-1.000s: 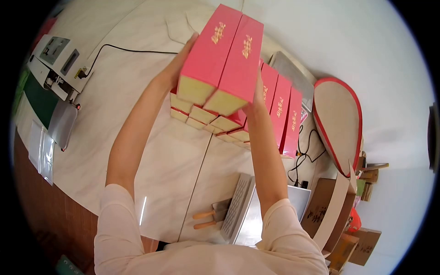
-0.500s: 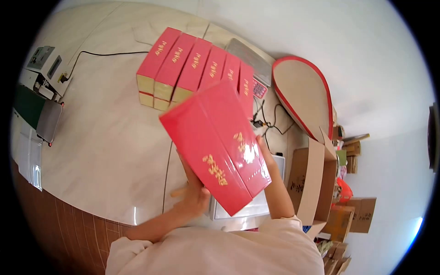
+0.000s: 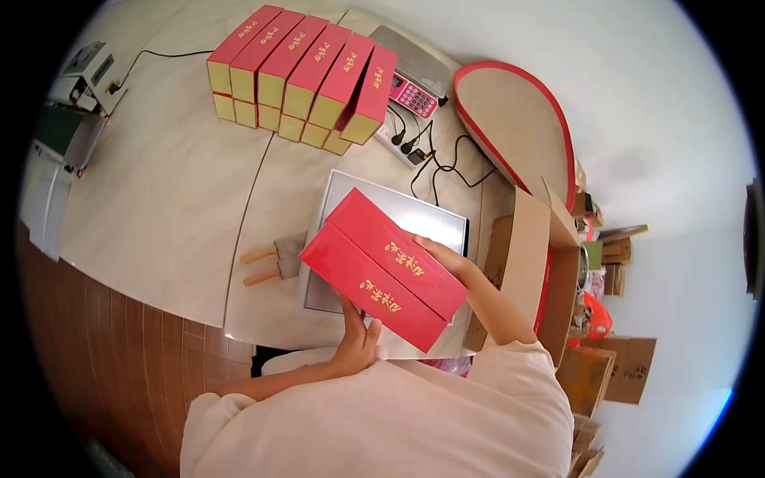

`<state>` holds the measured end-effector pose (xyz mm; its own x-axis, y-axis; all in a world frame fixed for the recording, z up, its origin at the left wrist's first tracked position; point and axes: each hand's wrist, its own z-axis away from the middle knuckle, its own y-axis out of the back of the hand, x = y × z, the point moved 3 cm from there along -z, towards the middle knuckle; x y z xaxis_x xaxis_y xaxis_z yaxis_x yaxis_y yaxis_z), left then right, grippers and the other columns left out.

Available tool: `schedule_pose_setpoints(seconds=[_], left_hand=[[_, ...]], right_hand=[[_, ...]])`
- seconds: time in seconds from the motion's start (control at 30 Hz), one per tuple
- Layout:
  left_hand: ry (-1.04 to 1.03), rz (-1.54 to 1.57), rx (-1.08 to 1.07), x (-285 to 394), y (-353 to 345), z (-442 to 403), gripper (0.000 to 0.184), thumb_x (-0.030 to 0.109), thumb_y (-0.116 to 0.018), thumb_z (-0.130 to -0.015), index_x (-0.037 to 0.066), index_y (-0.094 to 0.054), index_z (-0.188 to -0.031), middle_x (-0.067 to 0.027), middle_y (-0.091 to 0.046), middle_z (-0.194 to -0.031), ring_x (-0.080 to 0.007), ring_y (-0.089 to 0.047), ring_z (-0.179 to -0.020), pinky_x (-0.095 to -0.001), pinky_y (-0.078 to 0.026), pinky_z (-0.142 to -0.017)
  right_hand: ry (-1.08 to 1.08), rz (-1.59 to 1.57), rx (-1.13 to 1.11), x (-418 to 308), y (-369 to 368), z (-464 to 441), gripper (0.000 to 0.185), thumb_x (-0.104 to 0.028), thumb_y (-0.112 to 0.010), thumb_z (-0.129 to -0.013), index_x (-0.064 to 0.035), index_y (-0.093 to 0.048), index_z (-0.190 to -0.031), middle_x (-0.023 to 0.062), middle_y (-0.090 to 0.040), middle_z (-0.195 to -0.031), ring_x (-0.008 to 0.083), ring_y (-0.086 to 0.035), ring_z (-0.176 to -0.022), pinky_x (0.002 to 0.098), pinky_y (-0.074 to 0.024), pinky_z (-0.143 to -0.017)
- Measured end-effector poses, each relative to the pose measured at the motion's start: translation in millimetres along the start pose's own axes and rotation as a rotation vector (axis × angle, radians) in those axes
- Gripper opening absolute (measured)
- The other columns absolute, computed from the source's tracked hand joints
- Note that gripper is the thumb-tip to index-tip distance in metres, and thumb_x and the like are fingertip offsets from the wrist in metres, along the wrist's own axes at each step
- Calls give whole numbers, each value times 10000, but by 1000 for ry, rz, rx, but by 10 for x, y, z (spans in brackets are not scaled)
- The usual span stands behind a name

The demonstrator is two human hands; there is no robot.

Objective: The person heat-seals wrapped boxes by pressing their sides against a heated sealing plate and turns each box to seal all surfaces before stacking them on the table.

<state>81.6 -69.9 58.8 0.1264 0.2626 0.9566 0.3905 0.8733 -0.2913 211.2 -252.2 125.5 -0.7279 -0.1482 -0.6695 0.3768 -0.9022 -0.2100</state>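
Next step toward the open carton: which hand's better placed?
Right, likely. The right hand holds the two red boxes on the side nearer the open carton; the left hand is at their opposite side, farther from it.

Its forearm (image 3: 279,381) angled inward, the left hand (image 3: 355,344) holds the near long side of the paired red boxes (image 3: 374,259), the right hand (image 3: 442,256) their far side.

- A small packing workroom, by all appearances: red boxes (image 3: 292,52) stacked 2 high on a marble-patterned table (image 3: 151,231).
- Beside it, an open carton (image 3: 527,255).
- More cardboard boxes (image 3: 631,374) crowd the pale wall (image 3: 677,271).
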Motion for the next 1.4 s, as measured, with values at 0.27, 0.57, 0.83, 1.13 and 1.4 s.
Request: schedule_pose_setpoints(seconds=[0.27,0.57,0.83,1.13,1.4], left_hand=[[122,16,324,-458,-836,-76,701,317,-400,-1004,-33,24,-1439,-221,-102,-1472,-311,-158,-1369,-412,-143,-1133],[200,-105,779,-494,-752,-130,830,460,-436,-966,-25,10,-1471,-207,-17,-1541,-300,-63,-1427,-380,-79,-1152],[106,-394,654,485,75,-569,614,384,-383,-994,4,-246,-1457,-153,-219,-1528,-229,-210,-1408,-348,-204,-1125],[522,-170,252,-6,556,-898,619,455,-411,-984,-7,-369,-1393,-108,-444,-1403,-197,-420,-1291,-332,-302,-1086],[588,-130,261,-83,661,-803,653,498,-352,-987,-18,-369,-1388,-112,-445,-1402,-192,-430,-1284,-329,-333,-1066]], right_hand=[[-60,221,-228,305,647,-120,620,-510,-386,-971,-134,-324,-1460,96,-424,-1427,192,-446,-1263,324,-364,-1052],[463,830,-138,160,1091,-396,545,-436,-422,-986,-53,-459,-1371,113,-556,-1292,167,-494,-1197,304,-376,-1025],[716,-76,585,673,1656,566,509,-413,-422,-975,2,-542,-1245,129,-642,-1129,201,-612,-998,315,-431,-939],[737,-332,733,1569,763,584,651,-471,-392,-978,10,-325,-1412,160,-327,-1470,274,-261,-1384,352,-175,-1133],[702,-446,606,1512,775,436,612,-451,-389,-986,-53,-267,-1435,145,-277,-1481,251,-213,-1397,337,-165,-1126]])
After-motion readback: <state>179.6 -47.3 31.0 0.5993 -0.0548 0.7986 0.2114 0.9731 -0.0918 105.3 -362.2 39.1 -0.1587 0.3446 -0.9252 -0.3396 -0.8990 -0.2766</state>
